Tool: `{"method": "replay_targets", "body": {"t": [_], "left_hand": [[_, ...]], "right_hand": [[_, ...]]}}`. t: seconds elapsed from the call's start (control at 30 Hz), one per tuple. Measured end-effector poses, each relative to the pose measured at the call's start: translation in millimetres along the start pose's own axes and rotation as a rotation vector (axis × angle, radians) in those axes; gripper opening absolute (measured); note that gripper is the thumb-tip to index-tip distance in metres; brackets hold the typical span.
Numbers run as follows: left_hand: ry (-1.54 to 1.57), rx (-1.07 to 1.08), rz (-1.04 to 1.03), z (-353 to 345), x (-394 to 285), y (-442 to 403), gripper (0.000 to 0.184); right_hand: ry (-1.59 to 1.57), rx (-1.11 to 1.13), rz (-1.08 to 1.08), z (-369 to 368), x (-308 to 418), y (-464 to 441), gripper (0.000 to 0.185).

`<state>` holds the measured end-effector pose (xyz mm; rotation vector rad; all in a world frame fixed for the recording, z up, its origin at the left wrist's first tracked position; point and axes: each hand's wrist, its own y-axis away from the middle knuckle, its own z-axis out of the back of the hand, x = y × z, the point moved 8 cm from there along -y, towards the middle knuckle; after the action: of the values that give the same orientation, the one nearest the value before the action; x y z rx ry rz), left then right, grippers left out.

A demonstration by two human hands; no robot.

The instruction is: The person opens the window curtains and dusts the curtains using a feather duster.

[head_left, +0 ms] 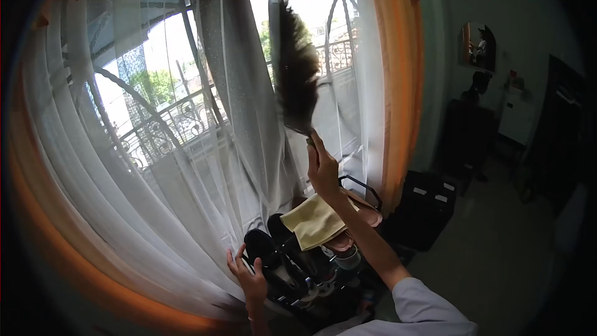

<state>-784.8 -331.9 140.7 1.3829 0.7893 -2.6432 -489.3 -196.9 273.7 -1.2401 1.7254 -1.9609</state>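
A dark, feathery duster (pixel 295 65) stands upright before the sheer white curtain (pixel 230 81), its outline partly blurred. My right hand (pixel 323 167) is wrapped round its handle, raised in front of the window. Lower down, my left hand (pixel 250 274) has its fingers apart beside the curtain's lower part and a black shoe (pixel 261 246); whether it touches either I cannot tell. A yellow cloth (pixel 314 221) lies over things on the rack below my right forearm.
Orange curtains (pixel 401 87) hang at both sides of the window. Right of the rack stands a black case (pixel 424 208). Farther right are a wall mirror (pixel 477 46), a white cabinet (pixel 516 117) and dark furniture. More shoes sit on the rack.
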Motion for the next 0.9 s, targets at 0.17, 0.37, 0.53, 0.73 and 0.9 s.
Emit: {"method": "replay_targets", "body": {"t": [0.17,0.37,0.53,0.73,0.9], "left_hand": [[0.099,-0.152,-0.054,9.2,-4.8,6.5,0.039],[-0.087,-0.294,-0.189,31.1,-35.0,68.4,0.026],[-0.180,-0.511,-0.098,64.7,-17.4,141.3,0.022],[0.011,-0.737,0.148,105.1,0.7,234.9,0.024],[-0.189,-0.810,0.269,120.9,-12.6,303.8,0.032]], "right_hand": [[-0.043,0.195,-0.389,28.7,-75.0,20.6,0.040],[-0.665,0.268,-1.001,103.0,-65.0,74.8,0.039],[-0.702,0.301,-1.072,130.1,-73.1,121.4,0.041],[-0.641,0.311,-1.134,160.4,-62.8,125.6,0.043],[-0.680,0.241,-1.271,202.2,-57.2,126.7,0.049]]}}
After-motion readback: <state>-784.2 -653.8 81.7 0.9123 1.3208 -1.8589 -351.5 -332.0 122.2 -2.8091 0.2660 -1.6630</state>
